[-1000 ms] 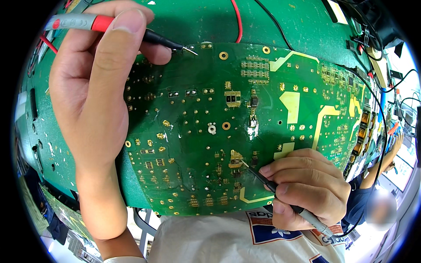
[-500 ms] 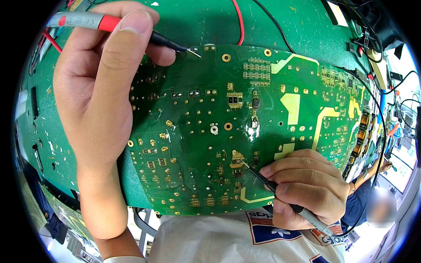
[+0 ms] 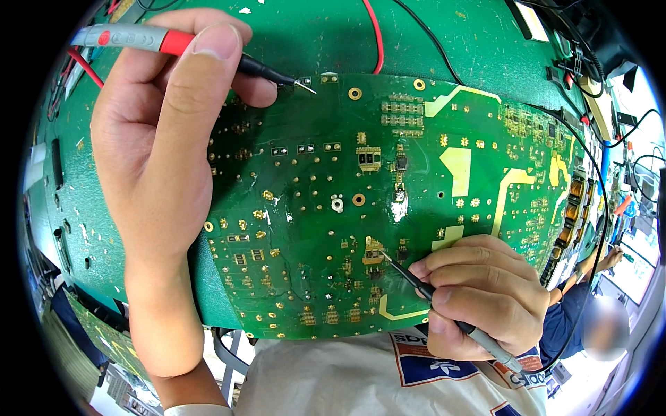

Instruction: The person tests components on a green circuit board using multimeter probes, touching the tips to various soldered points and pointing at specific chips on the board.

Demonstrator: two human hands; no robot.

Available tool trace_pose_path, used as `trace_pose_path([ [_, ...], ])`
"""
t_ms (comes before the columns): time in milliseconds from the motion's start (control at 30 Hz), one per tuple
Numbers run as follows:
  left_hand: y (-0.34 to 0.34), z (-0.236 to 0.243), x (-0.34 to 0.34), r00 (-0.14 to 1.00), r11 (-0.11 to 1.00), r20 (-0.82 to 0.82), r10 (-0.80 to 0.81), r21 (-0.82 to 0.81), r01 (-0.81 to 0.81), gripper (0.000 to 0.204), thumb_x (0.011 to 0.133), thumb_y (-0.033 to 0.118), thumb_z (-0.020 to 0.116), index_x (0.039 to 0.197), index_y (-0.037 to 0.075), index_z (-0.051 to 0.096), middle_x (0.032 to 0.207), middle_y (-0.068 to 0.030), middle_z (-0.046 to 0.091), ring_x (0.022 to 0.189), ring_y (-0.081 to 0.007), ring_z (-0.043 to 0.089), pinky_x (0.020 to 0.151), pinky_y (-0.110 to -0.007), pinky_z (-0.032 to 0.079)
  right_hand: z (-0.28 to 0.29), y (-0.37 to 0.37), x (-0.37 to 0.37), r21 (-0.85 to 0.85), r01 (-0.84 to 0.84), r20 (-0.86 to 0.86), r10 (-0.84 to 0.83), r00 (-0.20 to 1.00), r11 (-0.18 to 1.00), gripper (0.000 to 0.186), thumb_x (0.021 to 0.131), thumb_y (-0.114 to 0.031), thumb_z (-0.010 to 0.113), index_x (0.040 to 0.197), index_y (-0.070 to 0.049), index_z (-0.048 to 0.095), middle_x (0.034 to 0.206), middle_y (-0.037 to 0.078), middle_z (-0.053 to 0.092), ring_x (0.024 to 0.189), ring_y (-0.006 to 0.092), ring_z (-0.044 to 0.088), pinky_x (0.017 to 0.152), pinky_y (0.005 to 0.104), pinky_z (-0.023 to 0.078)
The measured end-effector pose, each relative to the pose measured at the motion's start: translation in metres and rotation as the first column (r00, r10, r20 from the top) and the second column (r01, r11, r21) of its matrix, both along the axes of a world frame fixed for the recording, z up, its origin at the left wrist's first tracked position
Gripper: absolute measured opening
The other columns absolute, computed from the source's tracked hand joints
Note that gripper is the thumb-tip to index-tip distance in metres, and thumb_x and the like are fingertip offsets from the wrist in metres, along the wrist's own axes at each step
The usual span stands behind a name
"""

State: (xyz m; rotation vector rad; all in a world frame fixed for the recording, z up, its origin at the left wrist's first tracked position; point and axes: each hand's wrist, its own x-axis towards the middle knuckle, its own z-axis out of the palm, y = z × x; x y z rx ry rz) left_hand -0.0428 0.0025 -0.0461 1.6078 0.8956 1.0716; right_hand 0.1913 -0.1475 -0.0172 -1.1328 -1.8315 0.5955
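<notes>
A large green circuit board [image 3: 416,208] with gold pads and small components lies in front of me. My left hand [image 3: 159,132] is closed around a red-and-grey test probe [image 3: 177,43]. Its bare metal tip is over the board's far edge, near some small pads; whether it touches I cannot tell. In my right hand [image 3: 489,291] a black-and-grey test probe [image 3: 416,281] is pinched, slanting up to the left. That tip rests at a small component [image 3: 373,253] on the near middle of the board. My left hand hides the board's far left corner.
The board lies on a green work mat [image 3: 312,35]. A red cable [image 3: 374,35] and a black cable [image 3: 433,41] run beyond its far edge. Copper-coloured wound parts [image 3: 570,215] line its right side. Another person's hand [image 3: 612,258] is at far right.
The view has shifted slightly. My left hand sits a little lower and further right against the frame, while the right probe's tip stays at the same component.
</notes>
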Motion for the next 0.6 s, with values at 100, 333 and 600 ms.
trace_pose_path([
  [100, -0.0006, 0.0006, 0.0004, 1.0, 1.0, -0.009, 0.011, -0.004, -0.011, 0.026, 0.108, 0.018, 0.047, 0.116, -0.004, 0.06, 0.095, -0.0128, 0.067, 0.082, -0.0145, 0.064, 0.084, -0.029, 0.051, -0.0002, 0.0002, -0.0005, 0.0, 0.0, -0.007, 0.0, 1.0, 1.0, 0.018, 0.062, 0.007, 0.065, 0.079, 0.001, 0.063, 0.07, 0.013, 0.067, 0.067, 0.0281, 0.072, 0.06, 0.0358, 0.06],
  [333, 0.0009, -0.0026, 0.0027, 1.0, 1.0, 0.024, 0.018, 0.001, -0.018, 0.025, 0.108, 0.018, 0.048, 0.115, -0.003, 0.06, 0.094, -0.0122, 0.067, 0.082, -0.0138, 0.064, 0.083, -0.028, 0.051, 0.0016, 0.0004, 0.0009, -0.018, -0.021, -0.02, 0.021, 1.0, 1.0, 0.019, 0.062, 0.007, 0.066, 0.08, 0.002, 0.064, 0.07, 0.013, 0.066, 0.067, 0.0284, 0.072, 0.06, 0.0349, 0.059],
  [600, -0.0001, -0.0012, 0.0021, 0.999, 1.0, 0.02, 0.027, -0.012, -0.027, 0.026, 0.108, 0.017, 0.047, 0.116, -0.004, 0.06, 0.094, -0.0117, 0.066, 0.083, -0.0136, 0.063, 0.083, -0.028, 0.051, 0.002, -0.0004, 0.0029, -0.025, -0.048, 0.022, 0.048, 0.999, 0.999, 0.022, 0.063, 0.006, 0.069, 0.084, 0.002, 0.064, 0.075, 0.013, 0.067, 0.07, 0.0292, 0.072, 0.061, 0.0355, 0.059],
])
